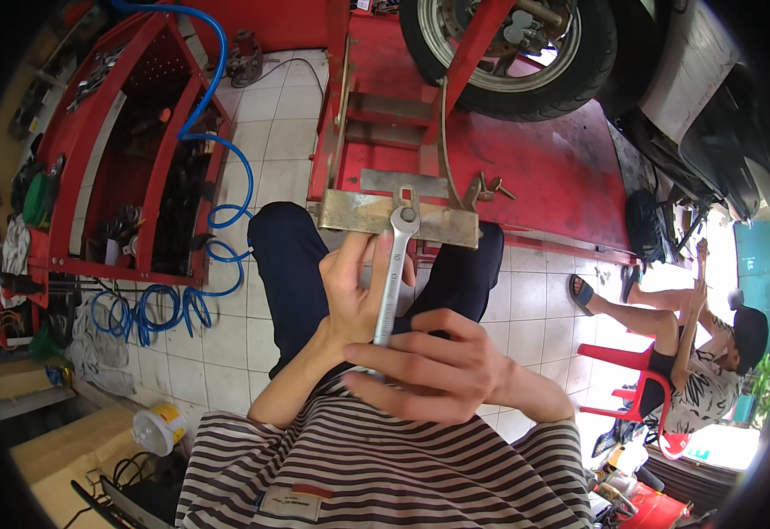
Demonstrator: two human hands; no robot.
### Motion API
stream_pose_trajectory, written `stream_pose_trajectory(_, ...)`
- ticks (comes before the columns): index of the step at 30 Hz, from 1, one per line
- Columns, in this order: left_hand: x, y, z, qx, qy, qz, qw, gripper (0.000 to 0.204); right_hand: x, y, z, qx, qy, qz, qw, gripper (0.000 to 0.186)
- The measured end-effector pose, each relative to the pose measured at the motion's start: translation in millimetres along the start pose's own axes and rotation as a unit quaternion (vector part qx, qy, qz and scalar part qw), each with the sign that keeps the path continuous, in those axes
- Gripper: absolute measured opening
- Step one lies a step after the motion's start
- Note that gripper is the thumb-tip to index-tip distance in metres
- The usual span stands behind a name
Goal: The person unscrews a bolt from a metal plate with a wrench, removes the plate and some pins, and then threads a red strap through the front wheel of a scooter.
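A silver combination wrench (392, 278) has its ring end over a bolt (408, 214) on a tarnished metal crossbar (451, 225). My left hand (350, 300) is beside the wrench, fingers curled up under the bar; what they grip is hidden. My right hand (433, 370), slightly blurred, lies across the lower part of the wrench handle with its fingers spread and loosely bent. The bar is on a red metal frame (389, 110) between my knees.
A scooter wheel (561, 84) overhangs the red platform (544, 176), where loose bolts (500, 189) lie. A red tool cart (89, 194) and coiled blue hose (195, 313) are left. At right, a person (702, 370) sits on a red chair (614, 357). A bucket (151, 432) is lower left.
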State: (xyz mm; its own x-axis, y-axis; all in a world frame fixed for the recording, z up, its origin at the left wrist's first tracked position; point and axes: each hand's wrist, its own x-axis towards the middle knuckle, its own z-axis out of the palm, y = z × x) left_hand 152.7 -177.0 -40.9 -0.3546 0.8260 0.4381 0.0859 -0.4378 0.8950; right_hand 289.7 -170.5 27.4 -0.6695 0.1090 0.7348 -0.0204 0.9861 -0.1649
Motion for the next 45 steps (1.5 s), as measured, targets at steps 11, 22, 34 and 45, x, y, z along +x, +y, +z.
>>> stream_pose_trajectory(11,4.5,14.3,4.2,-0.129,0.018,-0.083,0.988,0.021,-70.3,40.7,-21.4,0.169,0.231,0.252,0.924,0.012)
stream_pose_trajectory(22,4.1,10.4,1.7,-0.138,0.012,-0.092,0.986,0.022,6.0,144.8,-42.4,0.322,0.09,0.447,0.83,0.038)
stream_pose_trajectory(34,4.3,12.3,1.5,-0.13,0.02,-0.093,0.987,0.021,111.2,178.0,4.5,0.275,-0.175,0.312,0.892,0.049)
stream_pose_trajectory(45,-8.7,4.9,-3.2,-0.019,0.076,-0.161,0.984,0.025,118.5,40.6,36.4,-0.093,-0.132,-0.013,0.987,0.023)
